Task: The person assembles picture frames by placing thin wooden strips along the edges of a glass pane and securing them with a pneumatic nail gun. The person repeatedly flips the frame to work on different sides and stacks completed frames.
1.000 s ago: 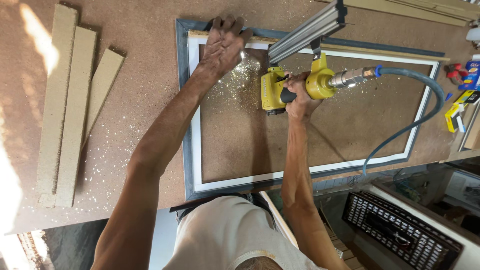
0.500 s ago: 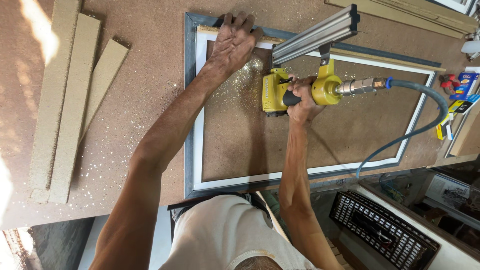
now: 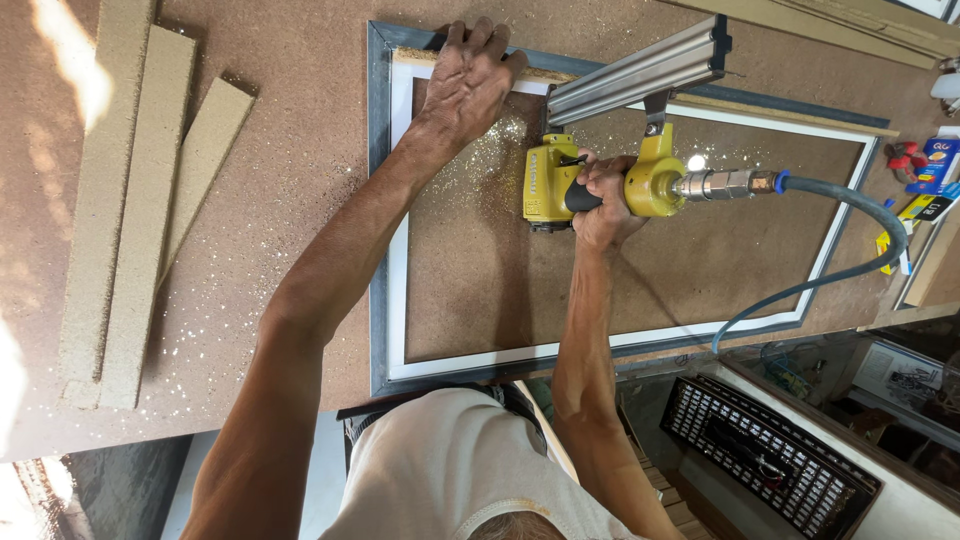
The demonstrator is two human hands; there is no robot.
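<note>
A wide brown board table [image 3: 250,200] fills most of the view, speckled with bright glitter-like flecks. Well to the left of the frame [image 3: 384,200], three pale board strips [image 3: 140,220] lie side by side on the table. The frame itself is a large rectangle, grey-blue outside with a white inner edge, lying flat on the table in front of the person. Below its near-right corner, off the table edge, sits a black grille box [image 3: 770,460] on lower ground. Beyond the frame's right end lie small colourful packages [image 3: 925,180].

The left hand [image 3: 468,75] lies palm down on the frame's far-left corner, fingers [image 3: 480,38] slightly spread and stretched over the far rail, pressing on it. Just right of that, inside the frame opening, the right hand [image 3: 603,195] is curled tight around the black grip of a yellow nail gun [image 3: 560,180], fingers wrapped closed around it. The gun's long silver magazine [image 3: 640,70] slants up across the frame's far rail. A blue-grey air hose [image 3: 850,230] runs from the gun's metal fitting to the right, then loops back across the frame's near-right rail.
</note>
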